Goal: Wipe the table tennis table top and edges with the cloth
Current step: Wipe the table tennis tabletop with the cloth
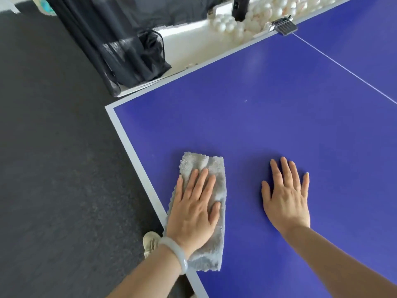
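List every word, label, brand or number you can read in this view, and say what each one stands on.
No text can be read in this view.
On the blue table tennis table top: only white lines, no print.
On the grey fluffy cloth: no tag or label shows.
On the black ridged net clamp: any marking is too small to read.
On the teal patterned object at the top left: too blurred to tell.
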Tool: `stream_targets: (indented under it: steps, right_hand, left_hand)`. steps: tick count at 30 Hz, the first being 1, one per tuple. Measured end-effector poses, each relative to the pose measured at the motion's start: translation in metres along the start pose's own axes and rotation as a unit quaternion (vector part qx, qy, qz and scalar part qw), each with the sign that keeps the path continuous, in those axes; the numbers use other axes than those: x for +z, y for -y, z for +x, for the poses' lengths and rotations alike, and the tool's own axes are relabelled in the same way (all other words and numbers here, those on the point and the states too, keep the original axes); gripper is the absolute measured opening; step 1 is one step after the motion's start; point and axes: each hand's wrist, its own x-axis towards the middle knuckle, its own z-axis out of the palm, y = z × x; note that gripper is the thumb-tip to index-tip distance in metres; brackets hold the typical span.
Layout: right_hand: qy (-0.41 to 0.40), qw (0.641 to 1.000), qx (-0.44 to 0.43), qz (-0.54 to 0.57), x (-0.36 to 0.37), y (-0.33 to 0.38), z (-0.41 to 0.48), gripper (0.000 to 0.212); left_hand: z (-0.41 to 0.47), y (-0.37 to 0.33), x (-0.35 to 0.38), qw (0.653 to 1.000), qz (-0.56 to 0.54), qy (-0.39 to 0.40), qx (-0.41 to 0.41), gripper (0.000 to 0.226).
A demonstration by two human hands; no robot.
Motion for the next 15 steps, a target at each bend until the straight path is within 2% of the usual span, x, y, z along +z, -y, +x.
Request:
stream_targets:
  steps: [3,7,11,15]
  right_hand:
    - [0.002,1.000,0.001,-0.006,0.001,0.002,0.000,0.062]
    - [0.010,1.000,0.003,-0.013,-0.001,0.005,0.002,0.062]
    - [0.011,1.000,0.004,-0.014,-0.003,0.006,0.000,0.062]
    - [0.010,1.000,0.002,-0.007,-0.003,0.004,0.000,0.062]
  left_hand:
    - [0.041,0.048,-0.011,0.995,0.026,-0.006,-0.097,0.063]
    - [0.084,0.082,-0.022,0.989,0.022,0.015,-0.149,0.068]
    - [0.044,0.036,-0.012,0.982,0.026,0.000,-0.189,0.065]
    - [-0.056,-0.037,0.007,0.993,-0.025,0.000,-0.118,0.070]
